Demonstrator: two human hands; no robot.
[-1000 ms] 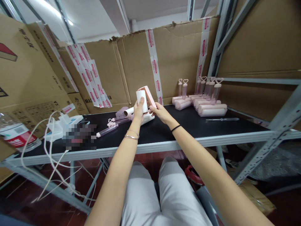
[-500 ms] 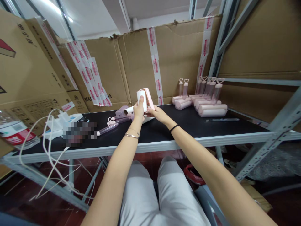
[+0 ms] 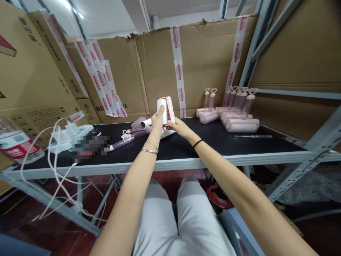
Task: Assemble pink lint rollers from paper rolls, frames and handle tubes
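Observation:
My left hand (image 3: 157,122) is closed around a white roll (image 3: 161,106), thumb pressed along its side. My right hand (image 3: 181,128) grips the lower end of a pink curved cover (image 3: 171,109), which stands close against the roll, joined or touching at the top. Both are held upright above the black tabletop. Below and behind my left hand lies another white roll (image 3: 146,123) with its open brown core showing. Clear tube handles with pink ends (image 3: 122,143) rest left of it, and a pale curved piece (image 3: 168,133) lies under my hands.
Several pink lint rollers (image 3: 242,125) with heart-topped clear handles are grouped at the right, near a thin clear pen-like tool (image 3: 253,136). At the left are a power strip (image 3: 82,131), white cables (image 3: 53,156) and a bottle (image 3: 20,145). Cardboard (image 3: 151,71) walls the back.
The white roll and pink cover have turned slightly and come closer together at the bottom. Both hands keep their hold. The whole view has shifted a little.

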